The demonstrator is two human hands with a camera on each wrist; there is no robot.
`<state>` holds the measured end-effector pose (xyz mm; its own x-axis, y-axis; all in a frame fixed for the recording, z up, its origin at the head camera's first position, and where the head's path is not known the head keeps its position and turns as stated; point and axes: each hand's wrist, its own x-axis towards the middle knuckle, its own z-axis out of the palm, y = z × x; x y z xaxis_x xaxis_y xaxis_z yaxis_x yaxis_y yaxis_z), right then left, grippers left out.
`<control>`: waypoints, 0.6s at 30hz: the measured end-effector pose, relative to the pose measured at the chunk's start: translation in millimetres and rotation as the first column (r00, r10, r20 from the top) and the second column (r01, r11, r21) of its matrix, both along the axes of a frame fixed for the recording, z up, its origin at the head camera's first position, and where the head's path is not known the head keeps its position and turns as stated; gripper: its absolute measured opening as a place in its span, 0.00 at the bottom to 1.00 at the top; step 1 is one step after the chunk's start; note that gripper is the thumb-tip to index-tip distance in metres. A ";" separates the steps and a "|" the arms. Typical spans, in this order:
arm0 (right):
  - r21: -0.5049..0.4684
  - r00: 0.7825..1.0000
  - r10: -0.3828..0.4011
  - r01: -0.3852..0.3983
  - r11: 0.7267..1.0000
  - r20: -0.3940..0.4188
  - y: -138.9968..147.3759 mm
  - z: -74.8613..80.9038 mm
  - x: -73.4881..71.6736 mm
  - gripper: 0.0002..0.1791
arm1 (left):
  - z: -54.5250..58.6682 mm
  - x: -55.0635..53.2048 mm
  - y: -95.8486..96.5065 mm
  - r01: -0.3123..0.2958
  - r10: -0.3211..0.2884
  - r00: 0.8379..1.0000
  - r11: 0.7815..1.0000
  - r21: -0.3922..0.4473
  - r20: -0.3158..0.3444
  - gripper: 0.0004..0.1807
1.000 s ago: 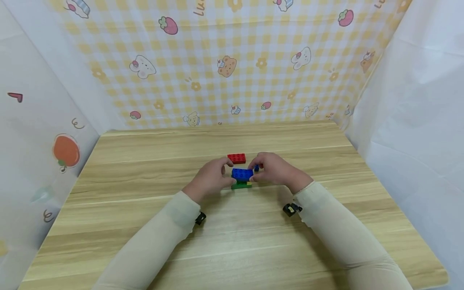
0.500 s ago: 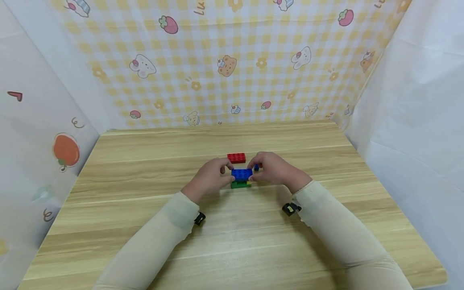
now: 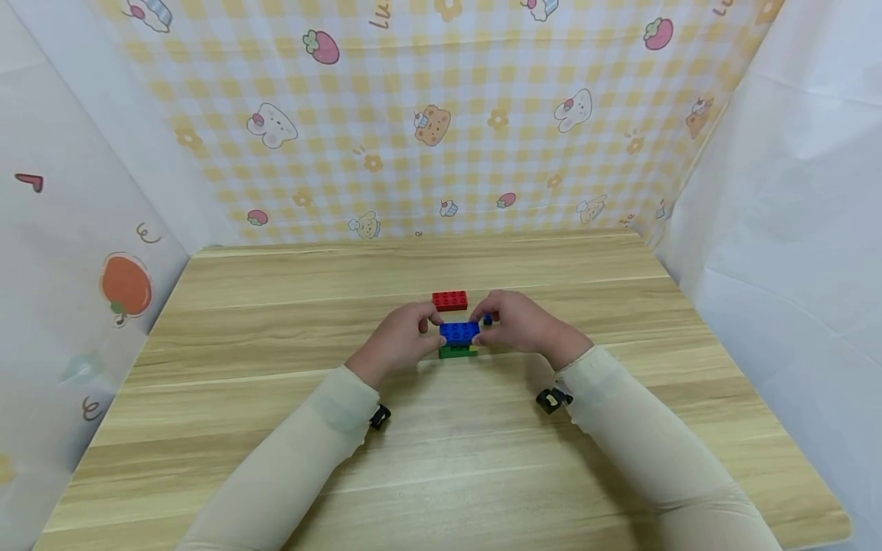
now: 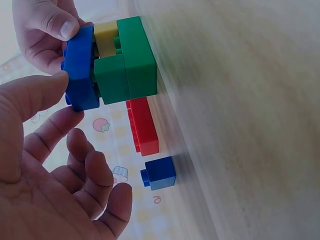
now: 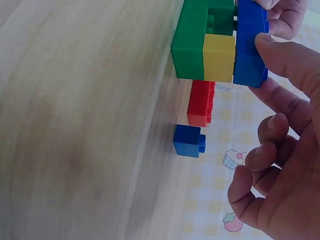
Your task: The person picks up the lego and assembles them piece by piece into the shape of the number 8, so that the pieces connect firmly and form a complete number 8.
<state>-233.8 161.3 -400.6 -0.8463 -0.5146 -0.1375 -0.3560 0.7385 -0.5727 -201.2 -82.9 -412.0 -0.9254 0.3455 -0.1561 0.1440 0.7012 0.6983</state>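
My left hand (image 3: 402,338) and right hand (image 3: 521,327) pinch opposite ends of a long blue brick (image 3: 458,331) between thumb and index finger. Below it lies a long green brick (image 4: 138,57) on the table, bearing a small green block (image 4: 112,77) at the left end and a small yellow block (image 5: 219,57) at the right. The blue brick lies level over these two blocks, with a narrow gap showing in both wrist views. The other fingers of each hand are loosely curled around nothing.
Behind the stack lies a red brick (image 3: 450,300) on the wooden table (image 3: 441,459). Small blue blocks stand at the red brick's left (image 4: 160,173) and right (image 5: 187,141). A checked cloth (image 3: 441,76) hangs behind the table.
The blue brick, slightly tilted a second ago, has turned level and lines up with the green brick beneath. Both hands keep their grip and have barely moved.
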 end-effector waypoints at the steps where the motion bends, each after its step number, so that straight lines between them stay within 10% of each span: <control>1: -0.005 1.000 -0.005 0.005 1.000 0.003 0.4 -0.9 0.2 0.13 | -0.1 -0.1 0.0 0.000 0.000 1.000 1.000 0.000 0.001 0.12; 18: -0.113 0.999 -0.046 0.049 0.992 0.029 4.3 -10.0 7.3 0.16 | -3.1 -1.6 -1.8 -0.020 0.020 0.998 1.000 0.006 0.060 0.11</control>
